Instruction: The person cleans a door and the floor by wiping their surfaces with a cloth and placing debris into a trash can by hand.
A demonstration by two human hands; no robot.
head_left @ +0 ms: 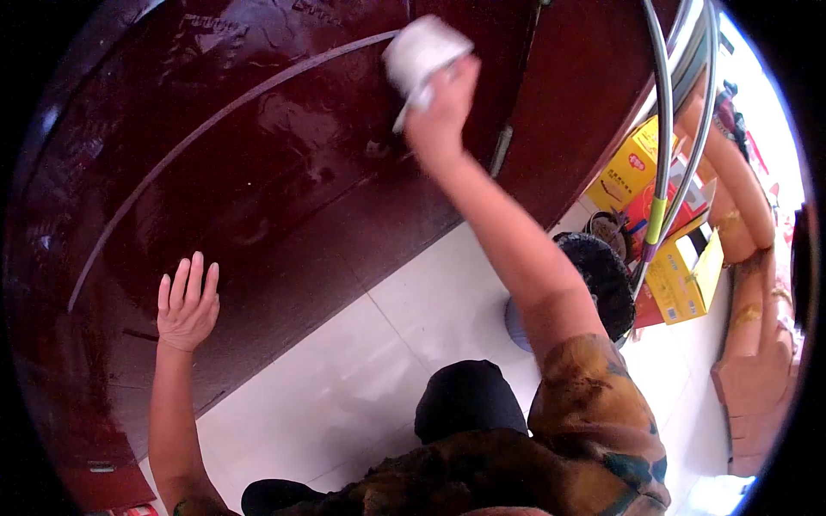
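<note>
A dark red, glossy wooden surface (284, 163) with a curved pale line fills the upper left. My right hand (443, 107), arm stretched out, has its fingers wrapped round a white cloth (422, 53), which is slightly blurred and lies against the wood near the end of the curved line. Lower on the left, my left hand (188, 305) rests on the same surface with its fingers spread and nothing in it.
Yellow and red boxes (684, 279) stand on the right beside a bin with a black liner (602, 279). Metal tubes (664, 129) rise in front of them. Carved wooden furniture (748, 344) is at the far right. Pale floor tiles (344, 370) lie below.
</note>
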